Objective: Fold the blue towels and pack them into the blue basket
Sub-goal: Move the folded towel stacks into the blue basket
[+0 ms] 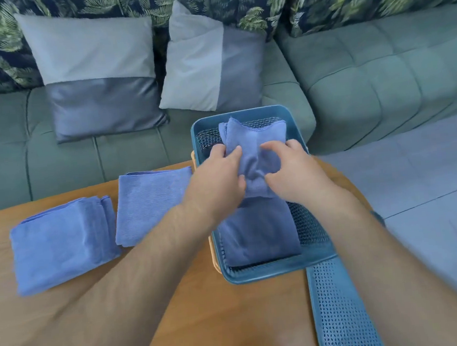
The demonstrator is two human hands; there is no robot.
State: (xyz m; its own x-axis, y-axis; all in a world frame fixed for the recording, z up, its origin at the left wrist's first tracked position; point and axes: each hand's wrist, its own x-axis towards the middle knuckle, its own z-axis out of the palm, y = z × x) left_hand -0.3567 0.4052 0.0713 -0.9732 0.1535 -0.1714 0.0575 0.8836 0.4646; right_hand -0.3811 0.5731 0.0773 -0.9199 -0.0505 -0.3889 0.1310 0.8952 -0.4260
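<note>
Both hands gripped one folded blue towel (250, 154) over the blue basket (308, 235): left hand (217, 179) and right hand (291, 172) pinched its sides. Likely soft, light, floppy; best held at folded edges. Two more towels (61, 244) lay on the table (178, 303).

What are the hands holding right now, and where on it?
The left hand and right hand both grip one towel by its bunched near end, over the basket.
</note>
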